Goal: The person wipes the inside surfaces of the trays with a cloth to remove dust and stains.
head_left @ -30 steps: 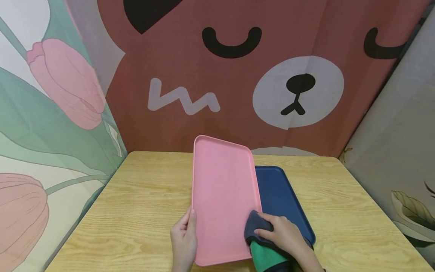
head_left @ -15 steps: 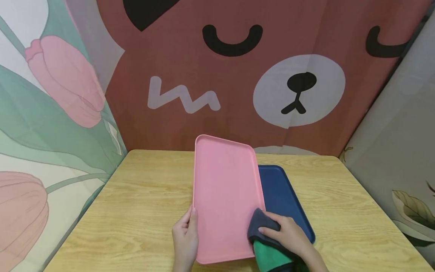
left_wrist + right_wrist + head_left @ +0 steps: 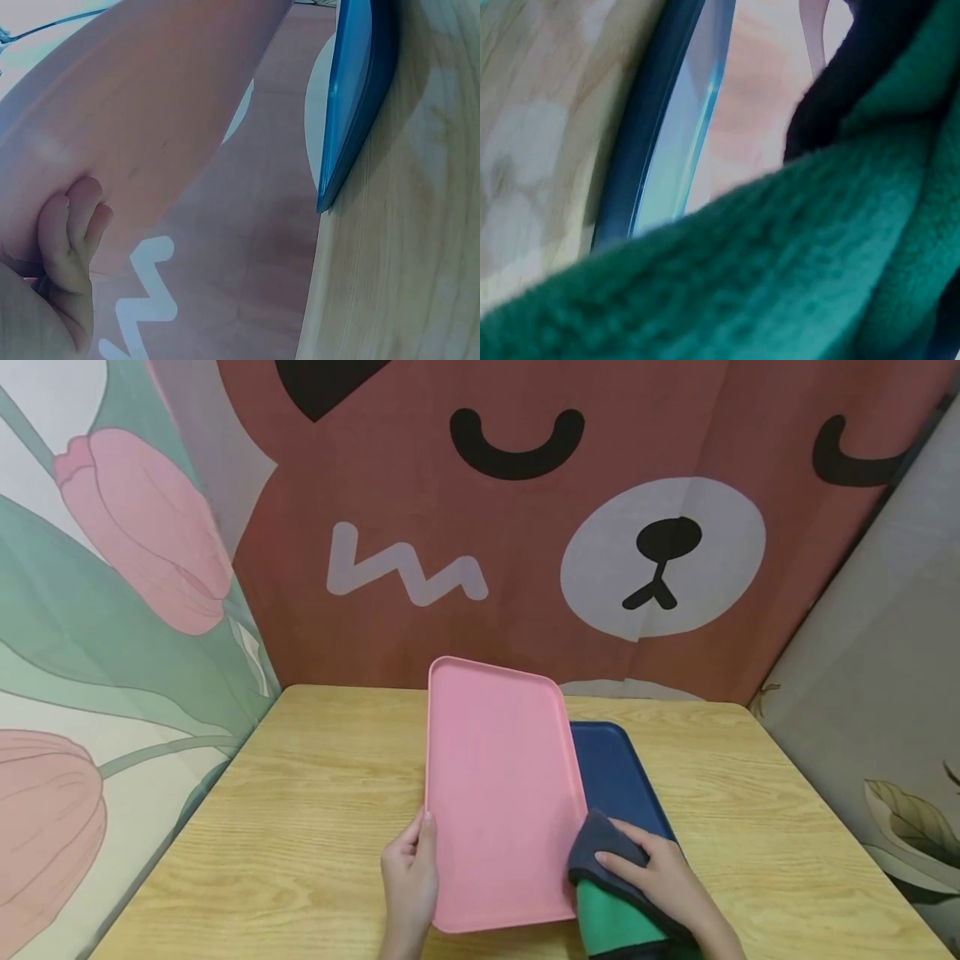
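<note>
A pink rectangular tray (image 3: 502, 793) is held up at a tilt, its inner face toward the head camera. My left hand (image 3: 411, 868) grips its left edge, thumb in front; in the left wrist view the fingers (image 3: 71, 225) curl against the tray's underside. My right hand (image 3: 663, 877) holds a folded cloth (image 3: 622, 918), dark grey on one side and green on the other, against the tray's lower right edge. Green fleece of the cloth fills much of the right wrist view, hiding the right fingers there.
A dark blue tray (image 3: 615, 768) lies on the wooden table (image 3: 300, 827) behind the pink one, partly covered by it and the right hand. Behind the table hangs a brown curtain (image 3: 375, 635) with a bear print. Floral fabric (image 3: 150, 693) lines the left side.
The cloth and right hand have moved right, from the pink tray's lower right face out to its right edge. The left hand keeps its grip, and the tray has shifted slightly.
</note>
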Tool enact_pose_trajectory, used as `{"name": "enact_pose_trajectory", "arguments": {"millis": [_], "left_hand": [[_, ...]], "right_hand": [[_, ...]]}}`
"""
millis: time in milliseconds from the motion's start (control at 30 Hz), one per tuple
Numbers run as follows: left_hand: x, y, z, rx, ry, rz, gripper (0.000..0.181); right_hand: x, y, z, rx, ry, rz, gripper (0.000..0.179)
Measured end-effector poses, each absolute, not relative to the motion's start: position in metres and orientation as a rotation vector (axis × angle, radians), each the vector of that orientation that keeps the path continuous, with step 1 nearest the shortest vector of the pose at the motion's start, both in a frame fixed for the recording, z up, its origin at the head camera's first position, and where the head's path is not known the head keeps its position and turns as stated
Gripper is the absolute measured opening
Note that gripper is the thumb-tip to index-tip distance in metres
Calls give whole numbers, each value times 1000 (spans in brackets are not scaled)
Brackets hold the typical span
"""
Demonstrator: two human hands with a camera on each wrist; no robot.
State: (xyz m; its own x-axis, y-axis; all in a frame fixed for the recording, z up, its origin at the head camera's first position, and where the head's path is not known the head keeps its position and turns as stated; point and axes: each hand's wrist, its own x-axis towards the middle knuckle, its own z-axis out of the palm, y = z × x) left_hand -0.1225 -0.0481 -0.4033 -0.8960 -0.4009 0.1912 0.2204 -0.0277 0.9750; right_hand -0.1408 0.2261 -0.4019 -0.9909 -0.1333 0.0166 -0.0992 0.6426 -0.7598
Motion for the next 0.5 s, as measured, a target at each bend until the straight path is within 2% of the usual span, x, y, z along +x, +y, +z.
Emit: {"name": "enact_pose_trajectory", "arguments": {"millis": [500], "left_hand": [[-127,-43,-412,225,-1834,-1961,32]], "right_hand": [[-131,242,-397,-100,2800,-1388,57]]}}
